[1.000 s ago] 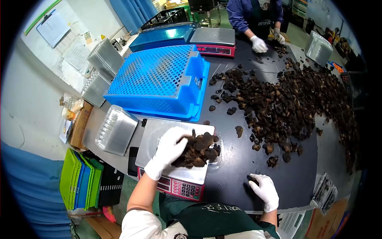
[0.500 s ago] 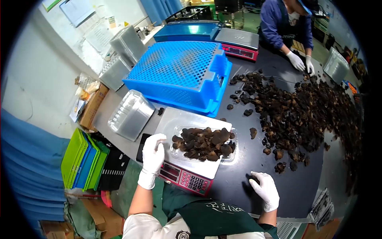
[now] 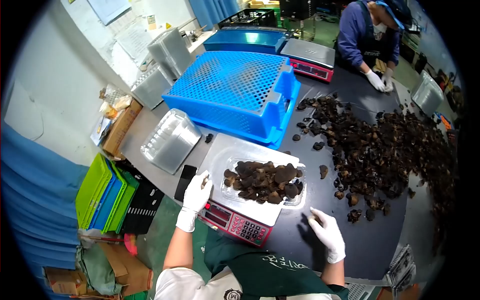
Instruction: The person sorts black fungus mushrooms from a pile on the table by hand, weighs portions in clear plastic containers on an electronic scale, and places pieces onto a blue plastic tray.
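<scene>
My left hand [image 3: 196, 197], in a white glove, is by the left edge of the weighing scale [image 3: 237, 225], its fingers apart and holding nothing. A clear plastic tray [image 3: 301, 200] lies on the scale's metal plate, filled with dark brown wood ear mushrooms [image 3: 262, 181]. To the right of the scale, my gloved right hand [image 3: 329, 235] hovers over the dark tabletop. Its fingers are curled, with a small brownish bit between thumb and forefinger that I cannot make out. A black flat object [image 3: 185, 181] lies beside my left hand.
A big heap of wood ears [image 3: 370, 150] spreads over the table's right side. An upturned blue crate [image 3: 230, 90] stands beyond the scale, and stacked clear trays [image 3: 171, 141] stand left. A gloved co-worker [image 3: 370, 45] handles pieces behind a second scale [image 3: 310, 59].
The view has shifted slightly, so most things sit a little further right. My right hand has moved closer to the tray. The co-worker's hands have come together.
</scene>
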